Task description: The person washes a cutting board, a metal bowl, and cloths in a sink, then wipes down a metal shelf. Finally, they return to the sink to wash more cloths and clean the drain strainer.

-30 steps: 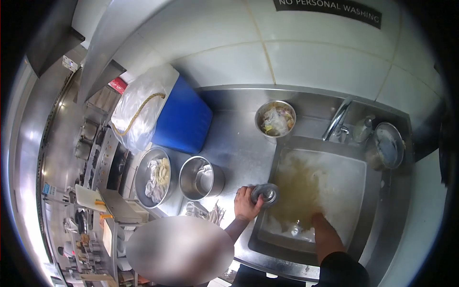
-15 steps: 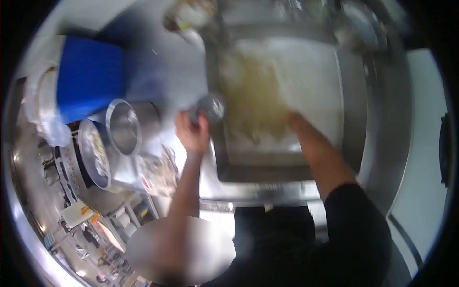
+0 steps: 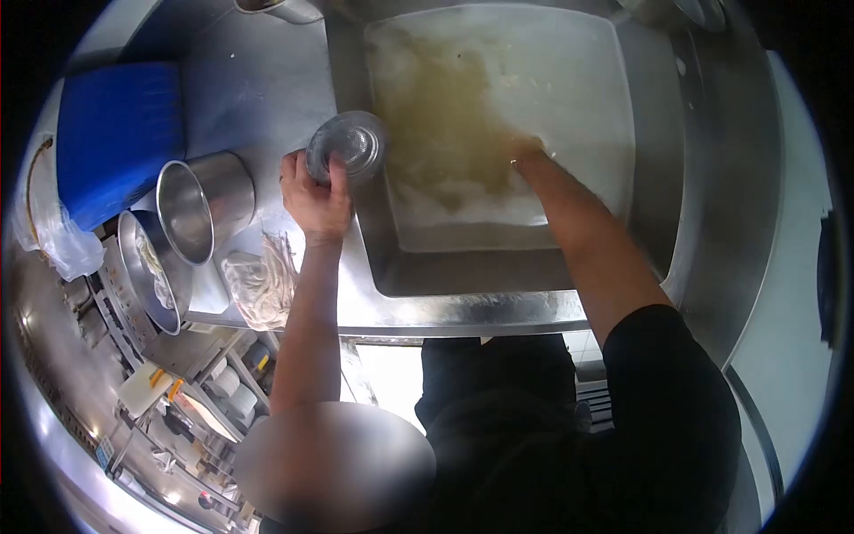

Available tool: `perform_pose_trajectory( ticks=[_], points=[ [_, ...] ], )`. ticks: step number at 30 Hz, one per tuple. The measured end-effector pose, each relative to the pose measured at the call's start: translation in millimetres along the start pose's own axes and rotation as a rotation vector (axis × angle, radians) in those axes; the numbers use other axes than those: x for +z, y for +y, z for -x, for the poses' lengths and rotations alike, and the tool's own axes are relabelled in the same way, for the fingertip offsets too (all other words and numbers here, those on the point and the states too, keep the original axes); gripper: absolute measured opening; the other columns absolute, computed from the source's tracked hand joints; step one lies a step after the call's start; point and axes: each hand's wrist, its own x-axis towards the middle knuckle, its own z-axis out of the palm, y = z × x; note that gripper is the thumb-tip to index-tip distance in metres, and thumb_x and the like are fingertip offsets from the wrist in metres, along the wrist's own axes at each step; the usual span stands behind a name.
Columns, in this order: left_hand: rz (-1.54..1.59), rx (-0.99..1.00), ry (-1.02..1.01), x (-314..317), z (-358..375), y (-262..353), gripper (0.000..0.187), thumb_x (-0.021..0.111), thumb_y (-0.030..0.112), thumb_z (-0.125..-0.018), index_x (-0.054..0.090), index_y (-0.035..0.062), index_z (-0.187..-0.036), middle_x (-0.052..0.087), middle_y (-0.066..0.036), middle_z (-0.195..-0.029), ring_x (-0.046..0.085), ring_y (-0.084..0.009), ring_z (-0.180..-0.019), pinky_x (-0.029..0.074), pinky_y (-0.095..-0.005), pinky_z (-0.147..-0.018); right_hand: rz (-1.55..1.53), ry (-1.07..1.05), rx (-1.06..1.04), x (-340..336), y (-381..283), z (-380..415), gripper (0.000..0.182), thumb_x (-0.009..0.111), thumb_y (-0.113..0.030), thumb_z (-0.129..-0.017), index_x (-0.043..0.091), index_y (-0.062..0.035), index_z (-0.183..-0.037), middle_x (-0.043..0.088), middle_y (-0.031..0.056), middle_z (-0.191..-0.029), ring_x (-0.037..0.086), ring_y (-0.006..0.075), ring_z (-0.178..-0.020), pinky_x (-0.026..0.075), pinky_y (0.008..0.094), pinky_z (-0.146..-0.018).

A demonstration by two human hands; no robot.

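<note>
My left hand grips the rim of a round, greyish sink strainer with a finely dotted middle, thumb on top. It is held over the left rim of a large steel sink. Cloudy water stands in the sink, yellowish-brown on the left and paler on the right. My right hand reaches into this water near the middle of the basin. Its fingers are under the murky surface and hidden.
Left of the sink, a steel counter carries a blue box, a deep steel pot, a steel bowl with pale contents and a clear plastic bag. Metal containers stand at the back right.
The view has tilted and sharpened, so the sink sits higher in it. My left hand still grips the strainer at the sink's left rim. My right hand stays in the water.
</note>
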Motion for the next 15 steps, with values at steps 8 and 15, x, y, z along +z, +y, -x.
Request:
perform_pose_trajectory(
  ticks=[8, 15],
  points=[
    [0.004, 0.031, -0.002, -4, -5, 4, 0.037, 0.068, 0.032, -0.084, 0.062, 0.0005, -0.103, 0.061, -0.018, -0.100, 0.059, -0.0408, -0.094, 0.048, -0.0493, -0.082, 0.046, -0.032, 0.005, 1, -5, -6, 0.060, 0.055, -0.045, -0.095, 0.053, -0.0058, -0.139, 0.053, 0.0240, -0.142, 0.049, 0.0375, -0.133, 0.037, 0.0455, -0.112],
    [-0.040, -0.016, 0.019, -5, -6, 8, 0.035, 0.068, 0.033, -0.083, 0.064, 0.0042, -0.102, 0.061, -0.016, -0.099, 0.059, -0.0392, -0.094, 0.047, -0.0485, -0.083, 0.115, -0.058, 0.030, 7, 7, -8, 0.060, 0.055, -0.045, -0.095, 0.052, -0.0057, -0.140, 0.052, 0.0240, -0.142, 0.049, 0.0374, -0.134, 0.037, 0.0452, -0.112]
  ],
)
